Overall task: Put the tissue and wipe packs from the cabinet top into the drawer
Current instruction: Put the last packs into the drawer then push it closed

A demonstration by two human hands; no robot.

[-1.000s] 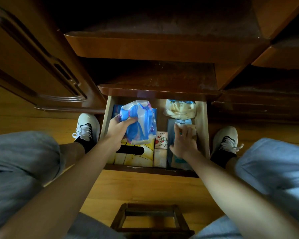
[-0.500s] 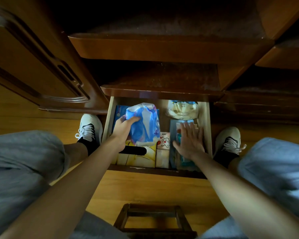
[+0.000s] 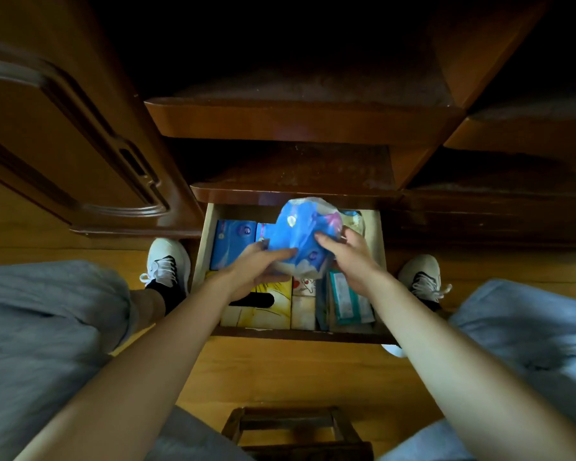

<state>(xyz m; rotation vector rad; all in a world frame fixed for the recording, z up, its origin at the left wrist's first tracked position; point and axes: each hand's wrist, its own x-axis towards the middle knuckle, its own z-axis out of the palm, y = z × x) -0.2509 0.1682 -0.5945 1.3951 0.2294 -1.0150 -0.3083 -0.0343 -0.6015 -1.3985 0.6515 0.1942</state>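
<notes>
A crumpled blue plastic tissue pack (image 3: 305, 232) is held above the open drawer (image 3: 206, 247), near its back middle. My left hand (image 3: 258, 269) grips its lower left side and my right hand (image 3: 348, 256) grips its right side, thumb on top. In the drawer lie a blue pack (image 3: 231, 242) at the back left, a yellow tissue box (image 3: 261, 311) with a black slot at the front, a small cartoon pack (image 3: 304, 287) and a teal wipe pack (image 3: 348, 302) on the right. A pale pack (image 3: 354, 219) at the back right is mostly hidden.
The cabinet top (image 3: 296, 168) juts out over the drawer's back, with a higher shelf (image 3: 296, 119) above. A cabinet door (image 3: 64, 134) stands at left. My knees and white shoes (image 3: 167, 264) flank the drawer. A small wooden stool (image 3: 296, 434) sits on the floor below.
My right hand left the wipe packs and took hold of the blue pack's right side. The pack has moved right and toward the drawer's back, uncovering the blue pack beneath.
</notes>
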